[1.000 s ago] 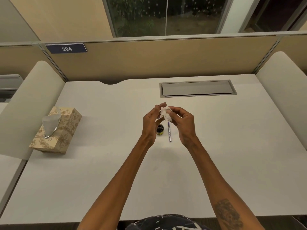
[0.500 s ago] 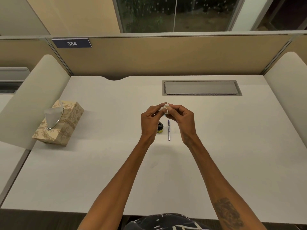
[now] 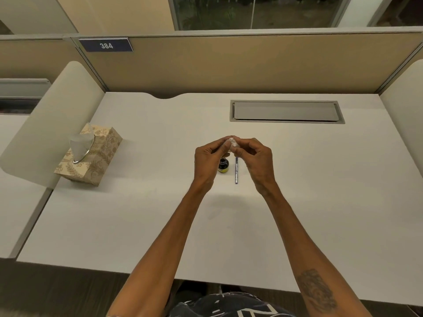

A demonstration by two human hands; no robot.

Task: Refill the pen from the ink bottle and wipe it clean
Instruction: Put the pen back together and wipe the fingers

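White cubicle desk, seen from above: a person's left hand and right hand meet over the desktop. The fingertips of both pinch a small crumpled tissue between them, fingers curled, wrists turned inward, forearms stretched out from the near edge. Under the hands the ink bottle stands upright, and the pen lies just beside it on its right, neither touched. A tissue box sits well apart to the left. Whether the pen has been filled cannot be told. With the tissue balled up and the pen set down, the wiping looks either finished or about to begin.
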